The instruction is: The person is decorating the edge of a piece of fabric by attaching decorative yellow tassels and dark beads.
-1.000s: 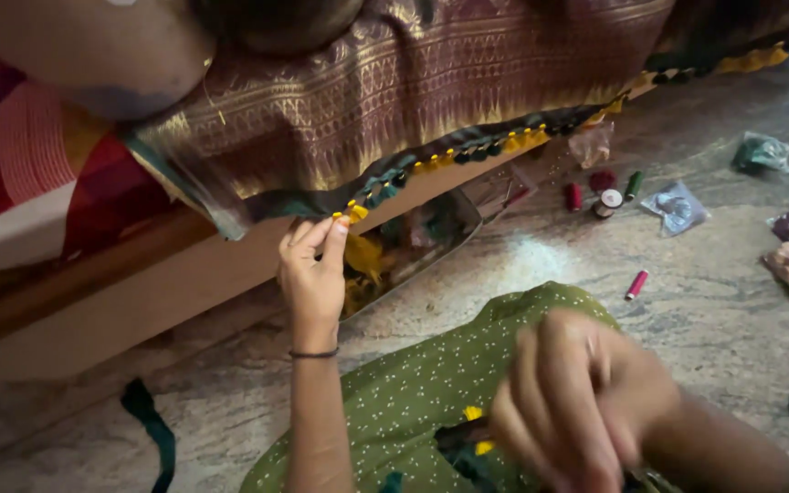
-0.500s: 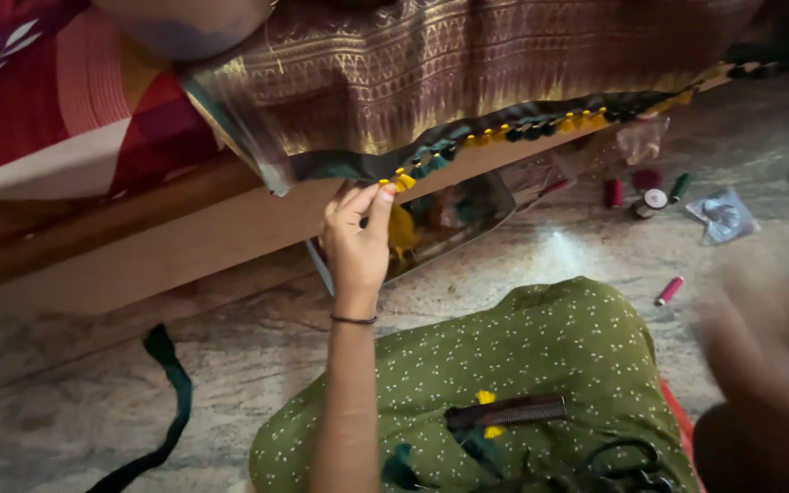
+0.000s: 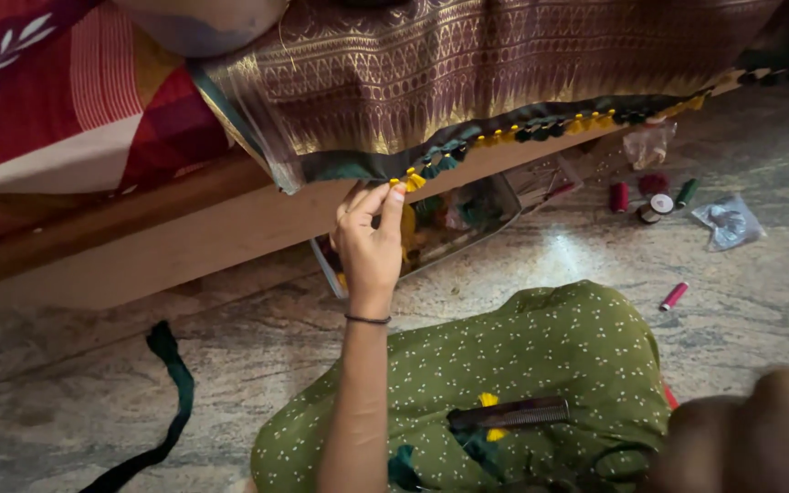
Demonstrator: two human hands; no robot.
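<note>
My left hand (image 3: pixel 369 242) is raised with thumb and fingers pinched on a small yellow tassel (image 3: pixel 410 181). The tassel sits on the lower border of a maroon and gold woven saree (image 3: pixel 504 73) that hangs over a wooden bed edge (image 3: pixel 184 237). A row of yellow and dark green tassels (image 3: pixel 559 128) runs along that border to the right. My right hand (image 3: pixel 751 438) is a blurred shape at the bottom right; its fingers are not readable. On my green dotted lap (image 3: pixel 541 356) lie a dark comb (image 3: pixel 509 415) and a bit of yellow thread (image 3: pixel 488 399).
An open tray of threads (image 3: pixel 468 219) sits on the stone floor under the bed edge. Thread spools (image 3: pixel 655 205) and a red spool (image 3: pixel 675 295) lie to the right, near a crumpled plastic bag (image 3: pixel 728 222). A dark green fabric strip (image 3: pixel 171 402) lies at left.
My right hand has left my lap and gone to the lower right, uncovering the comb. My left hand has kept its pinch on the tassel at the border.
</note>
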